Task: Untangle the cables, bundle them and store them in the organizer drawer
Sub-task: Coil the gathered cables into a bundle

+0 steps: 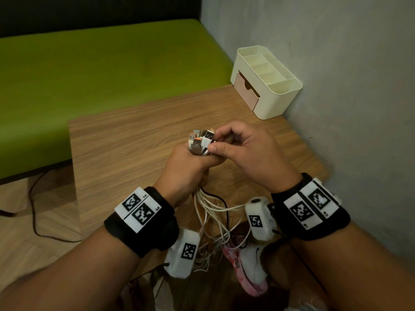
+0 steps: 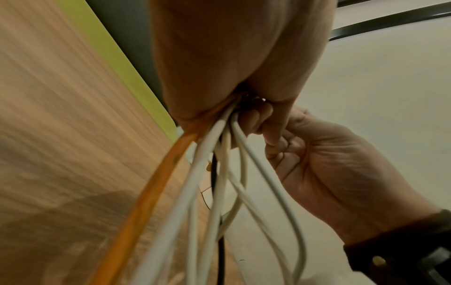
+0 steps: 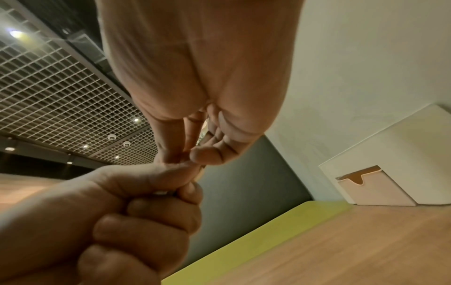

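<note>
above the wooden table [image 1: 134,140], a bunch of cables [image 1: 211,212] is held by two hands. the left hand [image 1: 190,167] is closed as a fist around the bunch, and the cables are gripped just below their plugs. the usb plugs [image 1: 199,140] stand up out of the fist in a tight cluster; about five or six can be counted, but the exact number cannot be told. one plug has an orange insert, one has a white housing, the others look like bare metal.

the right hand [image 1: 249,153] is placed just beside the cluster, touching the left hand. its thumb and fingers are curled, and one small connector at the side of the cluster is pinched between them.

below the fist, the cables hang down over the near edge of the table. in the left wrist view one orange cable [image 2: 156,192], one black cable [image 2: 218,250] and about five white cables [image 2: 212,173] are seen; lower down they are crossed and looped over each other.

at the far right corner of the table, against the grey wall [image 1: 336,63], one cream organizer [image 1: 280,102] is standing, well apart from the hands. its top is divided in four or five open compartments. one pink drawer [image 1: 247,90] is seen in its front, pulled out a little.

one green surface [image 1: 89,75] is seen behind the table. one dark cord [image 1: 33,212] lies on the floor at the left.
</note>
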